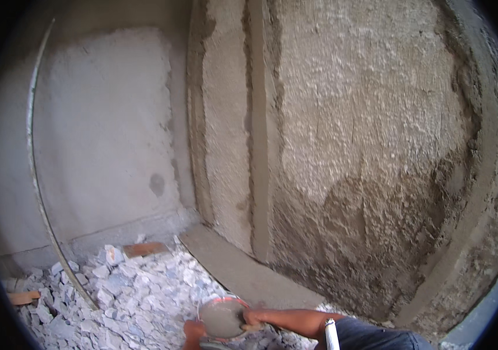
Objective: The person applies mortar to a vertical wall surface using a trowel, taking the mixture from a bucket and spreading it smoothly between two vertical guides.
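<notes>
A round bucket [221,319] with a red rim stands low among the rubble, filled with smooth wet grey mortar. At its left side my left hand [194,329] is closed on the rim. My right hand [253,318] is at the opposite edge, its fingers curled round something small and pale that I cannot make out. A dark patch shows in the mortar beside those fingers. My right forearm [295,321] comes in from the right, below a dark sleeve [371,335].
Broken stone rubble [138,291] covers the floor at left, with reddish brick pieces [145,249]. A long, thin pole [34,157] leans there. A board with mortar [243,274] lies along the rough, partly wet wall [371,116]. A white stick [332,335] shows at the lower edge.
</notes>
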Motion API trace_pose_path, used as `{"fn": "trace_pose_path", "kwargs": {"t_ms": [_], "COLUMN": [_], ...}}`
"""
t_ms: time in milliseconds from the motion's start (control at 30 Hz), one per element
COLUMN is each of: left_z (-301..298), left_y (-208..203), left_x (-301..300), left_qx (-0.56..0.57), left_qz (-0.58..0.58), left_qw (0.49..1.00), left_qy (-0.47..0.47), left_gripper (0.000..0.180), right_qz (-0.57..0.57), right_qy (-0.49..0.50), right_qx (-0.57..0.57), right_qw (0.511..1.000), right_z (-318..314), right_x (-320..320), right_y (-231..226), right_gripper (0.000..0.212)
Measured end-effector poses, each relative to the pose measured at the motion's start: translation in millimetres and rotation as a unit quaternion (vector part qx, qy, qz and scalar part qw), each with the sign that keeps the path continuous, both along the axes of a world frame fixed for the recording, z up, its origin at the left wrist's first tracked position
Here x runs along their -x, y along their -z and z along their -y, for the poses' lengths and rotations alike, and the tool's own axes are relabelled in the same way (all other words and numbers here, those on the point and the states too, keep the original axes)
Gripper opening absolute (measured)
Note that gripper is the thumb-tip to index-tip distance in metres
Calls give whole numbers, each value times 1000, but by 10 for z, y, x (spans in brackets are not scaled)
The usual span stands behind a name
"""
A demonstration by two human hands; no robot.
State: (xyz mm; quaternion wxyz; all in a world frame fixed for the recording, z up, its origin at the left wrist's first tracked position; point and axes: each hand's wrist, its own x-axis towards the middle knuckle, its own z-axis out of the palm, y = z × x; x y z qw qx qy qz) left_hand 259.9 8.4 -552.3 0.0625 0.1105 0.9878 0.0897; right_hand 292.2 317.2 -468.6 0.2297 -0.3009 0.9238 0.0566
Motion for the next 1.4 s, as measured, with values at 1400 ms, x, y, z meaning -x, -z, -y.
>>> {"fn": "trace_pose_path", "kwargs": {"t_ms": [1400], "left_z": [-126], "left_y": [-598], "left_x": [-578], "left_qx": [-216], "left_qz": [165], "left_qw": [947], "left_qy": [-170], "left_gripper": [32], "right_qz": [-158], "right_qy": [92], "right_qx": [-51], "right_qw": [982], "right_z": [149], "right_x": [-119], "right_y": [-944], "right_gripper": [32]}}
